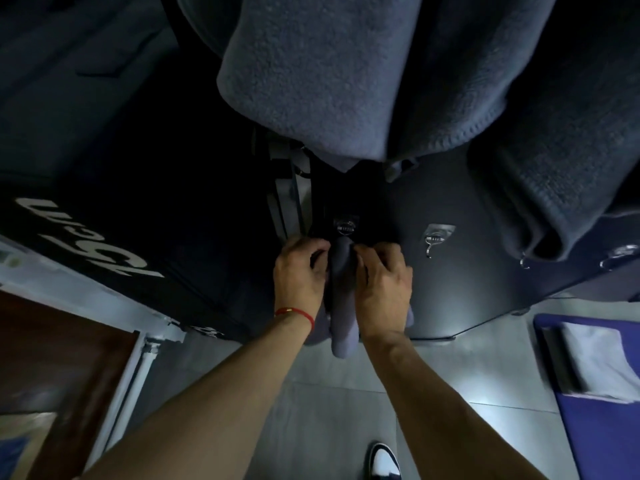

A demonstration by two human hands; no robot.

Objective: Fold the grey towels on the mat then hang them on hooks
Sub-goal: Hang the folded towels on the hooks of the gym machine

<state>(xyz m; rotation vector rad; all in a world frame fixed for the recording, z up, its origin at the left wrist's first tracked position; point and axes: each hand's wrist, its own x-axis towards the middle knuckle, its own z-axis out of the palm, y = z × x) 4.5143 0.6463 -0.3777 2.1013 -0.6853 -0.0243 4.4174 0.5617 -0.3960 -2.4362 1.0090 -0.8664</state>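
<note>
Nearest, a black-and-white shoe (384,460) is standing on the pale grey tiled floor (332,393), and to the right a blue mat (602,431) is lying with a pale folded towel (602,362) still waiting on it. Beyond, both forearms are reaching to the dark wall panel (467,271). The left hand (299,275), with a thin red string bracelet (294,313) at the wrist, and the right hand (382,289) are each keeping a curled grip on the narrow folded grey towel (341,299), pinching its top just under the small clear adhesive hook (344,227).

The fold seems to be sitting just below the hook, not plainly over it, so letting go early is the main risk: the towel would be sliding to the floor and unfolding. Pulling down hard could be peeling the stick-on hook off the panel. A second clear hook (437,237) is sitting bare to the right. Farther up, large grey towels (329,81) are already hanging, and brushing them with an arm might be knocking one loose.
</note>
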